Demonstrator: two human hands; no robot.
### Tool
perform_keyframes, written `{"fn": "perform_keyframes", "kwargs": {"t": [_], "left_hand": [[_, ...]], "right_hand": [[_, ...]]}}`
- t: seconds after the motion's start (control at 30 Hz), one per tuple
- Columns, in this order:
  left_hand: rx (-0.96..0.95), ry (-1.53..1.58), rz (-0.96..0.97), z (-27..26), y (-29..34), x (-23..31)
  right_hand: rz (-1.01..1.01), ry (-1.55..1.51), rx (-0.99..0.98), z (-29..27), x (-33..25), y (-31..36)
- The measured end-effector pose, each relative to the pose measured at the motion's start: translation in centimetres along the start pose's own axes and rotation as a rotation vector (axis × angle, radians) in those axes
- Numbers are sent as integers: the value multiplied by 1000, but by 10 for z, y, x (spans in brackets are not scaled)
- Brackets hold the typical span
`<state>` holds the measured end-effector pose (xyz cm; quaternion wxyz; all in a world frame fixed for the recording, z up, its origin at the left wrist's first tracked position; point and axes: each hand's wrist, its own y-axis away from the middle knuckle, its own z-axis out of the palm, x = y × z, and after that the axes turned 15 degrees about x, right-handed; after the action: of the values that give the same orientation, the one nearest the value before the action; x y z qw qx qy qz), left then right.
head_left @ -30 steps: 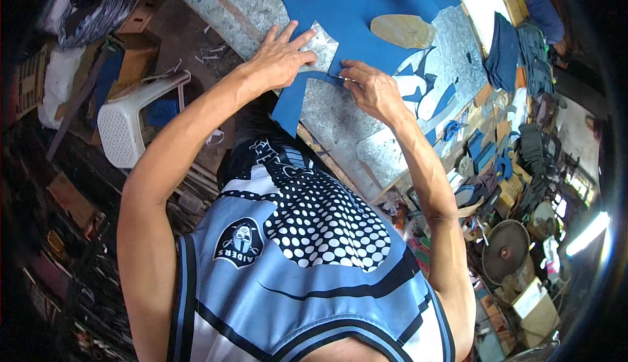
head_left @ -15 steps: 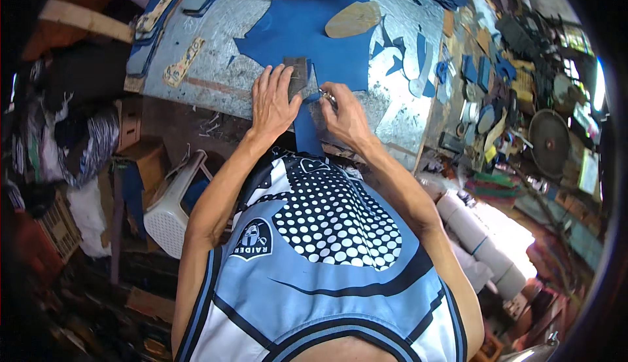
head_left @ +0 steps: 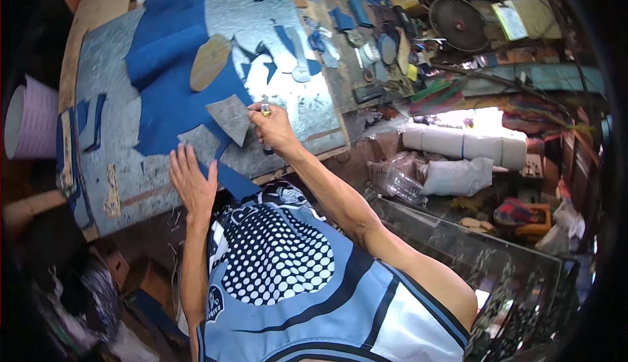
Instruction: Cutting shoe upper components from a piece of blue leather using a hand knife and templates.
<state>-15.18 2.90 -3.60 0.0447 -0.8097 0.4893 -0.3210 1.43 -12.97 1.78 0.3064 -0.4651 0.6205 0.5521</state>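
Observation:
My right hand (head_left: 275, 128) is closed around a small knife (head_left: 265, 108) with a dark handle and a brass-coloured section. At its fingertips is a grey, pointed template (head_left: 229, 118); whether the fingers also pinch it, I cannot tell. My left hand (head_left: 191, 184) lies with spread fingers at the table's near edge, by a cut-out gap in a large blue sheet (head_left: 160, 67). Beside the left thumb, a blue strip (head_left: 237, 182) hangs over the edge toward my shirt. A tan, sole-shaped template (head_left: 210, 62) rests on the sheet.
Blue offcuts (head_left: 265, 57) and a grey strip (head_left: 300, 67) lie right of the sheet on the metal-topped table (head_left: 118, 139). Narrow blue strips (head_left: 96, 123) and a patterned strip (head_left: 112, 192) are at the left. White rolls (head_left: 464, 146) lie beyond the table's right side.
The view has swung right. The left hand no longer presses on the grey template and has its fingers spread. That template is now by the right hand, and a gap shows in the blue sheet.

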Motion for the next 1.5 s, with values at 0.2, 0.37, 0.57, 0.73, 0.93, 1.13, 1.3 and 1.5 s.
{"fn": "perform_keyframes", "kwargs": {"t": [0.2,0.37,0.57,0.73,0.93,1.13,1.3,1.5], "left_hand": [[-64,-96,115,-2,-5,6],[-44,-204,161,-6,7,-4],[-44,-258,260,9,2,-7],[0,-257,286,14,4,-15],[-35,-317,278,11,5,-17],[-99,-327,290,4,6,-18],[-195,-219,483,0,11,-37],[-288,-139,551,-4,9,-50]], "right_hand": [[-84,-72,382,-113,-17,-50],[-114,-256,473,-146,-21,-110],[-177,-197,537,-171,-35,-119],[-220,-40,530,-185,-24,-125],[-239,3,517,-193,-15,-141],[-212,-99,500,-190,-27,-138],[-194,-150,520,-186,-30,-125],[-255,-244,527,-183,-21,-96]]}}
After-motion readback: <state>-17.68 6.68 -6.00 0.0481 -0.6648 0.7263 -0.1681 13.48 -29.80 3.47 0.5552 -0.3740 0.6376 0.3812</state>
